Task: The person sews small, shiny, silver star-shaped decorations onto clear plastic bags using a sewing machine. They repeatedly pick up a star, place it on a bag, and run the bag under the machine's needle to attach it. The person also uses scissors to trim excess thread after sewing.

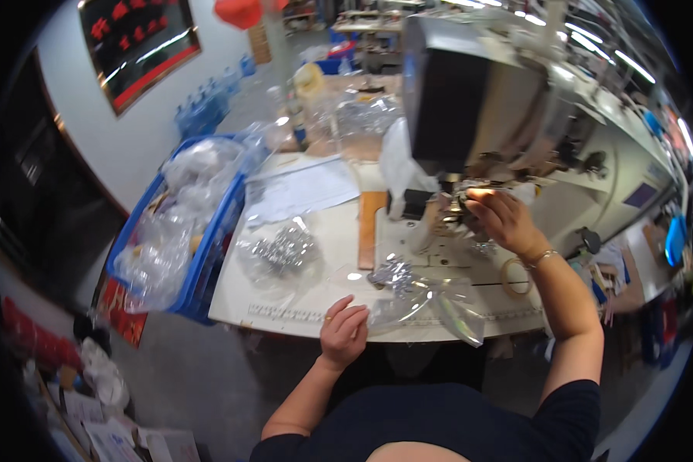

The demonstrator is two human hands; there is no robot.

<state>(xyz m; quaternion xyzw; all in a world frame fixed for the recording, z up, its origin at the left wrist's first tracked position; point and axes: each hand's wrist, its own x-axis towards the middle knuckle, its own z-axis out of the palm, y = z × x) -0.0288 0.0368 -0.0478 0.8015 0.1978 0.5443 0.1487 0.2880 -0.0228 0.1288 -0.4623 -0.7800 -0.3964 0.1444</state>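
My right hand [504, 221] reaches up to the needle area of a sewing machine [446, 100]. Its fingers are drawn together at the metal parts there, and what they pinch is too blurred and covered to make out. Beside the table's front edge rests my left hand [343, 333], fingers loosely stretched and nothing visibly held. Just right of it lies a clear plastic bag [416, 308], with a small heap of shiny silver pieces [393, 272] at its far side. Another clear bag [281, 254] containing silver pieces sits farther left on the white table [331, 285].
A blue crate [185, 289] full of clear plastic bags stands left of the table. White paper sheets [304, 189] and an orange-brown strip [372, 231] lie on the tabletop. A tape roll [516, 277] is near my right forearm. Blue water bottles [208, 100] line the wall.
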